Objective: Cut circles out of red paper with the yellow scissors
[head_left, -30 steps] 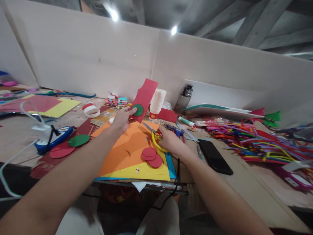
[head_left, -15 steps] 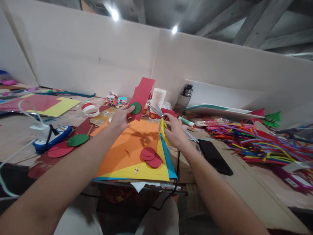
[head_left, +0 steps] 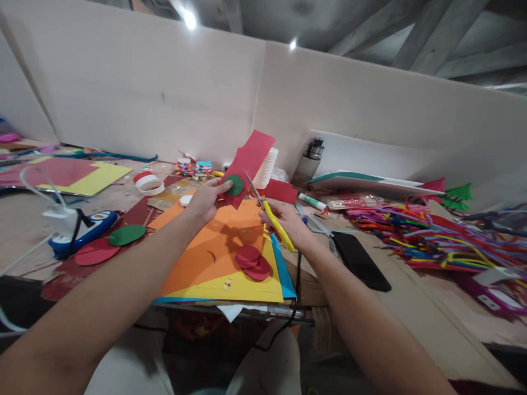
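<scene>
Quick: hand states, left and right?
Left hand: closed, pinching the red paper strip with a green circle on it.
Right hand: closed on the yellow scissors, blades at the strip.

Pretty clearly a craft workshop, kinda makeshift. The worktop (head_left: 415, 307) is buried in coloured paper sheets (head_left: 214, 258), a huge tangle of pipe cleaners (head_left: 444, 241) on the right, yellow scissors (head_left: 269, 214), tape rolls (head_left: 150, 186), a glue stick (head_left: 313, 201) and stacked paper cups (head_left: 268, 164). Plain white partition boards (head_left: 144, 88) wall it in, with bare ceiling beams (head_left: 411, 38) and spotlights (head_left: 190, 19) up top.
</scene>
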